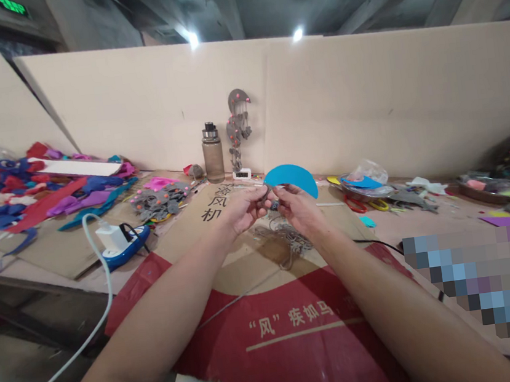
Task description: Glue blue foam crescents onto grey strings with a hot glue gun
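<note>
My left hand (245,209) is closed in a pinch on a small dark grey piece (265,193), maybe felt. Close beside it, the fingertips of my right hand (298,208) are pressed together; whatever they hold is too small to make out. Under both hands a loose tangle of grey string (291,241) lies on a flattened red and brown cardboard sheet (299,322). Just behind my right hand is a flat blue rounded piece (293,177), partly hidden by the hand.
A water bottle (212,154) stands at the back beside a hanging grey ornament with pink dots (239,118). Left are a blue power strip (127,247), grey dotted pieces (160,199) and coloured scraps (65,199). A tray (366,189) and scissors (380,205) lie right.
</note>
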Motion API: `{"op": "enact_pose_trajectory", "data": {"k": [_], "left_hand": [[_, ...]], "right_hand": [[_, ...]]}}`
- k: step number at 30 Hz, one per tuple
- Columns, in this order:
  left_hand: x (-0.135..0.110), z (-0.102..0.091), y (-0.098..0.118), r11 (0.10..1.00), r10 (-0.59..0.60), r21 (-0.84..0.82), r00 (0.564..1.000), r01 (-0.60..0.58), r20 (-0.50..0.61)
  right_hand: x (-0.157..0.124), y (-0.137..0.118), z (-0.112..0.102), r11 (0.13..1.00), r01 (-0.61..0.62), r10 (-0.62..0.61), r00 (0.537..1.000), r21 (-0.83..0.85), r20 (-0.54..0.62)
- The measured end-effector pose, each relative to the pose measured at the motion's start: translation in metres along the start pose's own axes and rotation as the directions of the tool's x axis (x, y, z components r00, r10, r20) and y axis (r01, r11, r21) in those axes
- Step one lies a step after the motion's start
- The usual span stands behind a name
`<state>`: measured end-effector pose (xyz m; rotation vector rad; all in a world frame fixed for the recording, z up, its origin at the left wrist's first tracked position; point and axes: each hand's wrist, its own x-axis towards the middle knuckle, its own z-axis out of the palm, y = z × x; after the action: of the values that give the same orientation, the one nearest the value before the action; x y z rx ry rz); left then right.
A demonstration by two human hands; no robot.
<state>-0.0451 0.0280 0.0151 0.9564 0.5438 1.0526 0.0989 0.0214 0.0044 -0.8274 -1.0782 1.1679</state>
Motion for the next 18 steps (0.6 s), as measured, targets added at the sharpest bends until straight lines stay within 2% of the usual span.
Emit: {"op": "enact_pose_trajectory", "data": {"k": [4,6,8,12,15,18], "left_hand": [[-0.004,-0.002,0.006,0.977,-0.205,-0.043,0.976,0.209,0.073],[-0.006,-0.004,0.007,0.97,-0.237,-0.03,0.963,0.243,0.132],[-0.006,-0.005,0.006,0.968,-0.249,0.01,0.951,0.251,0.184],[-0.005,-0.006,0.003,0.973,-0.227,0.089,0.955,0.214,0.192],[-0.002,-0.003,0.0,0.988,-0.121,0.113,0.981,0.104,0.149],[0.0,-0.001,-0.005,0.982,-0.034,0.187,0.99,0.008,0.134]], "right_hand": [[0.0,-0.019,-0.012,1.0,0.009,-0.008,0.985,-0.009,0.171],[-0.002,-0.028,-0.014,0.999,-0.001,0.01,0.972,-0.039,0.236],[-0.003,-0.031,-0.013,0.997,-0.008,0.028,0.969,-0.083,0.246],[-0.001,-0.024,-0.013,0.99,0.026,0.008,0.971,-0.138,0.24],[0.002,-0.02,-0.018,0.983,0.053,-0.014,0.976,-0.174,0.217],[0.004,-0.019,-0.022,0.977,0.035,-0.005,0.99,-0.211,0.143]]}}
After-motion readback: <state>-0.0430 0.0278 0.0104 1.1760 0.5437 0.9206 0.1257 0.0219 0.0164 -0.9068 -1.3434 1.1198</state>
